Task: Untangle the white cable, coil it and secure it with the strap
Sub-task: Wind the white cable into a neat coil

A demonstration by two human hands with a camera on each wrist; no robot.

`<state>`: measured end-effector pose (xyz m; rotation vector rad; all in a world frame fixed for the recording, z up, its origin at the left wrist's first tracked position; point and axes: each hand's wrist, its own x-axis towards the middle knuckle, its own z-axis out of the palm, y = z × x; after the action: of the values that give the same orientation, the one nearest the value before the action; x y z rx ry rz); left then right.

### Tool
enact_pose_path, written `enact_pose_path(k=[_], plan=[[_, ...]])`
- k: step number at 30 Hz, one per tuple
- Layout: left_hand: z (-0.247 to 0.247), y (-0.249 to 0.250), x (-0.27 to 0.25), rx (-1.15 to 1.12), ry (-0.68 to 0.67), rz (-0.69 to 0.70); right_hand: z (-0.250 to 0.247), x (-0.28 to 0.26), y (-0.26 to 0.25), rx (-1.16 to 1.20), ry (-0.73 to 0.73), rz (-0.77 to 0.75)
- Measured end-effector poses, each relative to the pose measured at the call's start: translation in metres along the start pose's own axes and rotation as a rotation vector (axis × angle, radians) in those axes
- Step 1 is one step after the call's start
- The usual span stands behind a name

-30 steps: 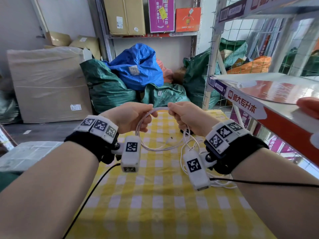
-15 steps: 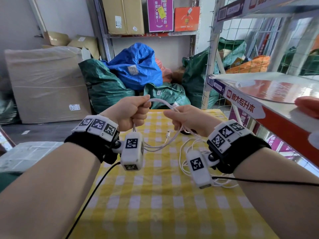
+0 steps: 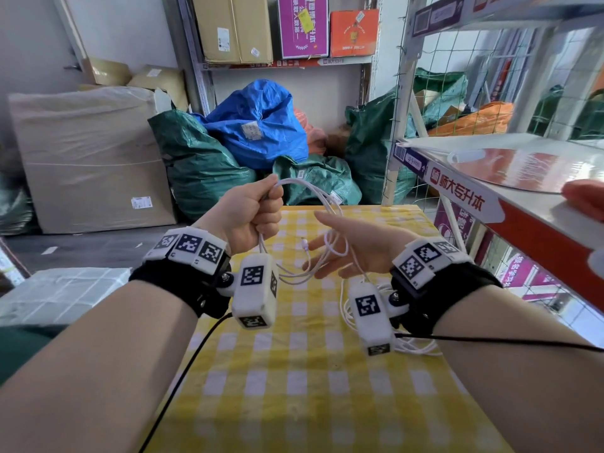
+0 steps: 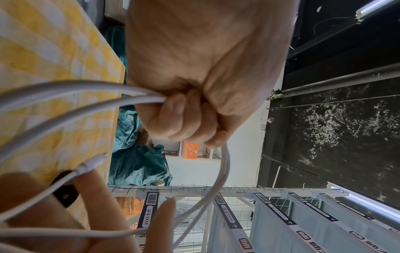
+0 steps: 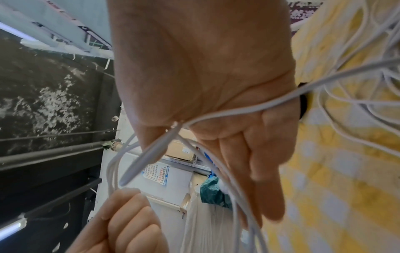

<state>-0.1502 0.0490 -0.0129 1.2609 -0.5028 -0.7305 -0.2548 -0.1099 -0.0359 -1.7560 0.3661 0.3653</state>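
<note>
My left hand (image 3: 261, 207) is a fist held above the yellow checked table (image 3: 294, 403), gripping loops of the white cable (image 3: 313, 191). In the left wrist view its curled fingers (image 4: 184, 119) clamp the strands (image 4: 65, 116). My right hand (image 3: 327, 250) sits just right of it and lower, fingers straight and spread, with cable strands draped across the palm (image 5: 238, 109). A connector end (image 3: 304, 244) dangles between my hands. The remaining cable lies loose on the cloth (image 3: 415, 349) under my right wrist. A black strap (image 5: 303, 102) lies on the cloth beyond my right hand.
A metal shelf with a red-and-white edge (image 3: 490, 204) juts in close on the right. Green and blue bags (image 3: 258, 125) and a wrapped cardboard box (image 3: 88, 158) stand beyond the table's far edge. Bare checked cloth stretches toward me.
My left hand has risen with the cable loops in its fist. My right hand has let go of the cable and spread its fingers, dropping slightly lower.
</note>
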Motion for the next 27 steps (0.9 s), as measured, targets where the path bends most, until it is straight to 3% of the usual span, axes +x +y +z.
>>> enact_pose_path(k=[10, 16, 21, 27], plan=[[-0.007, -0.009, 0.005, -0.069, 0.099, 0.020, -0.009, 0.004, 0.002, 0.288, 0.015, -0.304], [-0.013, -0.013, 0.007, -0.023, 0.117, -0.012, -0.016, -0.001, 0.003, 0.314, 0.012, -0.346], [-0.019, -0.013, 0.005, 0.148, 0.071, -0.117, -0.016, -0.002, 0.000, 0.112, 0.166, -0.328], [-0.007, 0.001, 0.004, 0.592, -0.045, -0.142, -0.012, -0.002, -0.004, -0.194, 0.136, -0.316]])
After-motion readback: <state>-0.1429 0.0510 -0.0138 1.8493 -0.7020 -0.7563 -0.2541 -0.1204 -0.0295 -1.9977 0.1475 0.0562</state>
